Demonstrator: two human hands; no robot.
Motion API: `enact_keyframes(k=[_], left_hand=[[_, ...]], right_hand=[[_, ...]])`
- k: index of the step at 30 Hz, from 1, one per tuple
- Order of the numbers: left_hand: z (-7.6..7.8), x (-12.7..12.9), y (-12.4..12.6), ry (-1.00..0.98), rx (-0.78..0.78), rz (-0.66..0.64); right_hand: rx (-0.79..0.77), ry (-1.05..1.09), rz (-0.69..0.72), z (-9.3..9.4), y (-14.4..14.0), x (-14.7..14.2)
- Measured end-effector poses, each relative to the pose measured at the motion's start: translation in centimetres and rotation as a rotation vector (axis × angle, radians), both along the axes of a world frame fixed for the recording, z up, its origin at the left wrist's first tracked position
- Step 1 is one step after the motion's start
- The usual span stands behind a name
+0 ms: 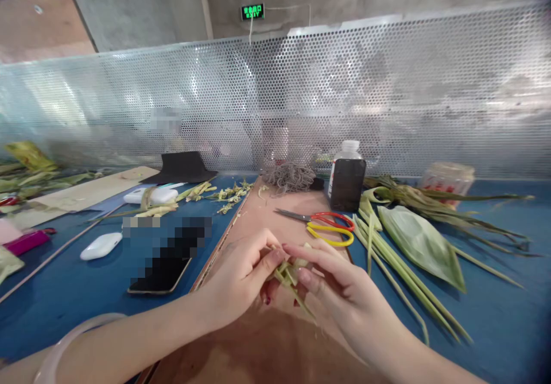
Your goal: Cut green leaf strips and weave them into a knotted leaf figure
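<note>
Between my two hands, over the brown board [275,344], is a small bundle of folded pale green leaf strips [287,275]. My left hand [247,278] pinches it from the left, thumb on top. On the other side my right hand [333,283] has its fingers closed on the same bundle, partly covering it. A thin strip end sticks out below toward me. Just beyond my hands lie scissors [329,226] with red and yellow handles, blades pointing left. To the right, long green stalks [404,275] and a broad green leaf [424,243] rest on the blue table.
A bottle with a black label [348,180] stands behind the scissors, beside a heap of grey string [289,177]. Dried leaves [456,214] and a clear jar [447,180] are at right. At left lie a phone [166,269], a white case [101,246] and leaf scraps [235,194]. A perforated metal screen [181,103] borders the back.
</note>
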State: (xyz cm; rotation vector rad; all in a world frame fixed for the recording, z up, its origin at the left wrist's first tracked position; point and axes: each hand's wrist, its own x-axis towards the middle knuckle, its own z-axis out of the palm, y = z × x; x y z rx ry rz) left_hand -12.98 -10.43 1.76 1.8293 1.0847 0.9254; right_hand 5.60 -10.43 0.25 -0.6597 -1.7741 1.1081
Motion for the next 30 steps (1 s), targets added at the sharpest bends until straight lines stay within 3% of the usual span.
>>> enact_keyframes(k=[7, 11, 16, 27, 30], left_hand=[[-0.5, -0.3, 0.0, 0.122, 0.178, 0.125], [-0.4, -0.2, -0.3, 0.124, 0.148, 0.158], [0.0, 0.1, -0.5, 0.066, 0.011, 0.200], [0.3, 0.2, -0.7, 0.013, 0.027, 0.283], [0.2, 0.3, -0.4, -0.002, -0.006, 0.246]], right_hand=[[-0.307, 0.120, 0.093, -1.1, -0.2, -0.9], [-0.370, 0.135, 0.098, -0.2, -0.4, -0.9], [-0.286, 0.091, 0.021, 0.7, -0.5, -0.3], [-0.115, 0.034, -0.064, 0.1, -0.5, 0.1], [-0.055, 0.013, -0.097, -0.2, -0.4, 0.1]])
